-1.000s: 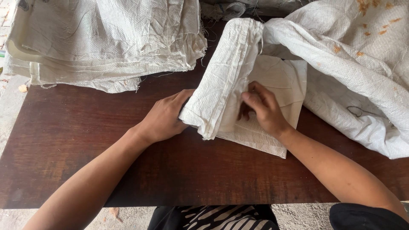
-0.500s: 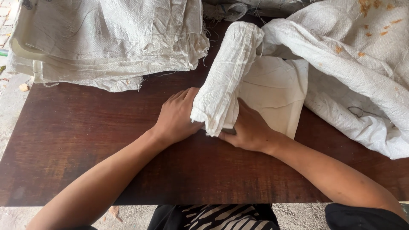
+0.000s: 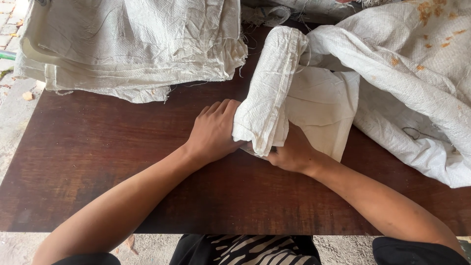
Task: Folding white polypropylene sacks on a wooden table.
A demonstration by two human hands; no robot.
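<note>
A white woven sack (image 3: 274,88), folded into a long thick roll, lies across the middle of the dark wooden table (image 3: 108,162). My left hand (image 3: 213,131) presses against the roll's near left end, fingers curled onto the fabric. My right hand (image 3: 292,152) is tucked under the near end of the roll and grips it from below, partly hidden by the cloth. A flat folded part of the same sack (image 3: 326,105) lies under and to the right of the roll.
A pile of folded white sacks (image 3: 132,44) covers the table's far left. A large crumpled, rust-stained sack (image 3: 422,73) fills the right side. Paved ground (image 3: 10,98) shows past the table's left edge.
My right hand slid from on top of the flat fold to under the roll's near end. My left hand moved right onto the roll, which has been drawn tighter.
</note>
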